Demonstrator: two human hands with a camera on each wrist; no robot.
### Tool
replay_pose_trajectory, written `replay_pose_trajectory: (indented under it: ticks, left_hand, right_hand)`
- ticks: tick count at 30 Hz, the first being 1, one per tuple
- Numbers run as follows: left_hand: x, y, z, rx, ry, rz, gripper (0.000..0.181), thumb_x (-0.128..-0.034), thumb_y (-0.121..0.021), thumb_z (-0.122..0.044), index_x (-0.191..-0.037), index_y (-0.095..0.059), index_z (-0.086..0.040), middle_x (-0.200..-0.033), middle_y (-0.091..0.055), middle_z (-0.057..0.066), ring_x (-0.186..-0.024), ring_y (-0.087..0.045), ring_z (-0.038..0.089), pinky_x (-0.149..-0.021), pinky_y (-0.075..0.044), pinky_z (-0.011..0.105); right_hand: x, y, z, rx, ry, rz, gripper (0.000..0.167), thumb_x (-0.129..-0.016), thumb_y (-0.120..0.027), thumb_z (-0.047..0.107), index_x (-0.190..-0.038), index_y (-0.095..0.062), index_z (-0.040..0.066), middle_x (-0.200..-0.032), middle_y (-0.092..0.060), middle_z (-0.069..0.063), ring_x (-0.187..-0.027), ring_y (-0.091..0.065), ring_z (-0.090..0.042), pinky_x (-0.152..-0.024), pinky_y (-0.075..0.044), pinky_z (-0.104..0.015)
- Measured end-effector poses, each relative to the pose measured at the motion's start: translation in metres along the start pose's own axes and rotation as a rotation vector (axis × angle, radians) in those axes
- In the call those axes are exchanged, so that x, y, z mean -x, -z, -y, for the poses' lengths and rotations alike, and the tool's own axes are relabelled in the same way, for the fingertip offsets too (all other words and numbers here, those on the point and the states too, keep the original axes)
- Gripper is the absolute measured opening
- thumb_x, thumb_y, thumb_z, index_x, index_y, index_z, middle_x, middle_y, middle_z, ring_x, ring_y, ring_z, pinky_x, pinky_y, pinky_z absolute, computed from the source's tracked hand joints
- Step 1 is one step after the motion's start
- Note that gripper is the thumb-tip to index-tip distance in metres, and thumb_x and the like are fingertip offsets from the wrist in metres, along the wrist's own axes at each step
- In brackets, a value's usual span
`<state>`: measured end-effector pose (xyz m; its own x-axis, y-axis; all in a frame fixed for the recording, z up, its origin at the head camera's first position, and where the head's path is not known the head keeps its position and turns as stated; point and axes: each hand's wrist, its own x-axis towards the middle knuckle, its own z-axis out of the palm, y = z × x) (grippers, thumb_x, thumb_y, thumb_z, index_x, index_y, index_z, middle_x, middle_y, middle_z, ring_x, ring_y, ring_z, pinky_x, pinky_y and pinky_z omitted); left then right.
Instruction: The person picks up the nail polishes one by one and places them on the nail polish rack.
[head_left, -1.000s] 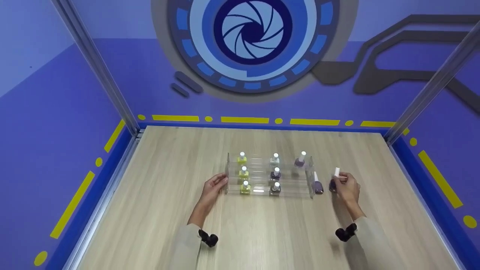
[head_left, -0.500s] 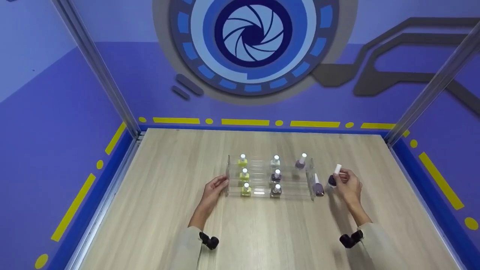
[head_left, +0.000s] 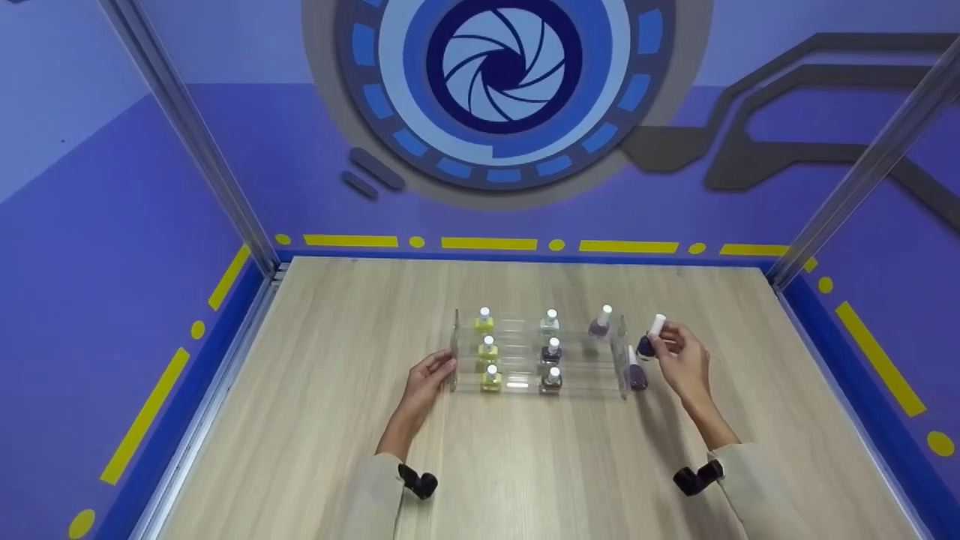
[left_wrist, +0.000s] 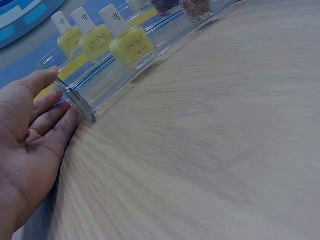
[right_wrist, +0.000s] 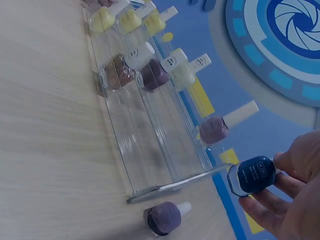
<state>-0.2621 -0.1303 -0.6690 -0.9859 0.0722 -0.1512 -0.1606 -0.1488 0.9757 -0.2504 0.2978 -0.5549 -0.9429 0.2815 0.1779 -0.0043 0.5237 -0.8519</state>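
Note:
A clear tiered display rack [head_left: 517,390] stands on the table with several nail polish bottles on its steps. My left hand [head_left: 429,379] rests against the rack's left end panel, its fingers relaxed, touching the edge in the left wrist view. My right hand [head_left: 684,361] pinches a dark blue nail polish bottle [right_wrist: 254,175] with a white cap, raised just beyond the rack's right end panel. Below it, a purple nail polish bottle [head_left: 637,376] stands on the table beside that panel. A mauve bottle [right_wrist: 215,131] sits on the top step at the right.
Yellow bottles [head_left: 488,349] form the rack's left column. The middle column has a pale bottle [head_left: 550,321], a dark purple one [head_left: 551,351] and a glittery brown one [right_wrist: 119,71]. Blue printed walls [head_left: 480,217] rise behind and beside the wooden table [head_left: 517,465].
My right hand has lifted the dark blue nail polish bottle off the table and moved it up and left toward the rack's right end. My left hand has stayed at the rack.

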Motion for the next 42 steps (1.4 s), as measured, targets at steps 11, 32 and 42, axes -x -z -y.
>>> replay_pose_trajectory:
  ticks: [11, 32, 42]
  left_hand:
    - [-0.001, 0.001, 0.0, -0.02, -0.001, 0.004, 0.055, -0.1011, -0.066, -0.029, -0.144, -0.052, 0.003, -0.148, -0.056, 0.021, -0.131, -0.058, 0.014, -0.114, -0.048, 0.028]
    - [-0.002, -0.002, 0.001, 0.003, 0.001, 0.002, 0.05, -0.0997, -0.068, -0.026, -0.14, -0.057, 0.0, -0.148, -0.057, 0.019, -0.129, -0.059, 0.012, -0.111, -0.05, 0.026]
    - [-0.003, -0.001, 0.002, 0.005, -0.009, -0.004, 0.048, -0.0998, -0.068, -0.024, -0.139, -0.057, 0.002, -0.146, -0.057, 0.021, -0.12, -0.061, 0.006, -0.105, -0.052, 0.02]
  right_hand:
    - [0.004, -0.015, 0.005, -0.155, 0.05, 0.062, 0.025, -0.097, -0.067, 0.002, -0.12, -0.062, -0.008, -0.116, -0.071, -0.03, -0.084, -0.062, 0.013, -0.075, -0.053, -0.004]
    - [0.009, -0.05, -0.014, -0.113, 0.07, 0.15, 0.024, -0.095, -0.067, -0.004, -0.118, -0.062, -0.008, -0.114, -0.073, -0.027, -0.104, -0.074, -0.023, -0.082, -0.052, -0.006]
    - [0.007, -0.056, -0.018, -0.098, 0.141, 0.164, 0.02, -0.092, -0.07, -0.006, -0.111, -0.064, -0.009, -0.108, -0.075, -0.027, -0.104, -0.073, -0.037, -0.083, -0.054, -0.009]
